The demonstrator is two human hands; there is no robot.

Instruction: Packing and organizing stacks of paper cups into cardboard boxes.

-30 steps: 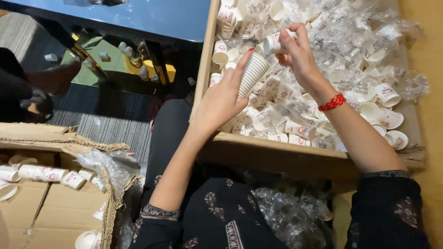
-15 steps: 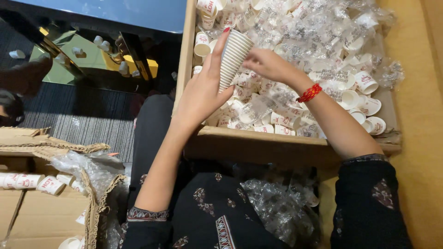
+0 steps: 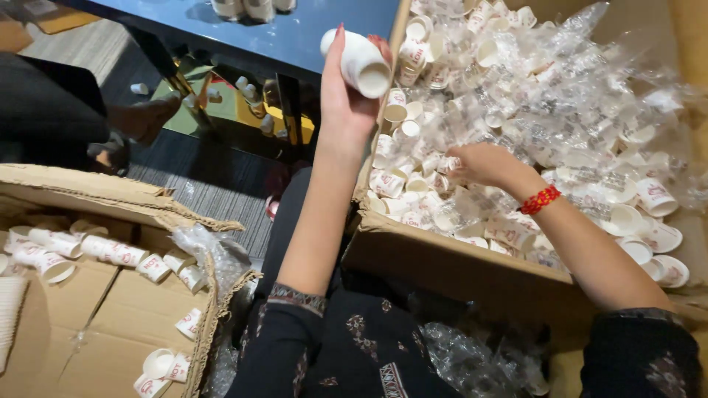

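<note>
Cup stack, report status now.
Left hand grips cup stack, raised. Right hand down among loose cups in cardboard box. Plastic wrap litters the cups.

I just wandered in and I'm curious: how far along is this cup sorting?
Done: some nested rows of cups lie in the left cardboard box. In hand: the left hand holds up a stack of paper cups, while the right hand reaches among the loose cups. Left: the big box seems mostly full of loose cups and plastic wrap.

Two brown cardboard boxes are seen — one [image 3: 457, 265] at right, filled with cups and clear wrappers [image 3: 575, 103], another [image 3: 96, 295] at lower left.
</note>
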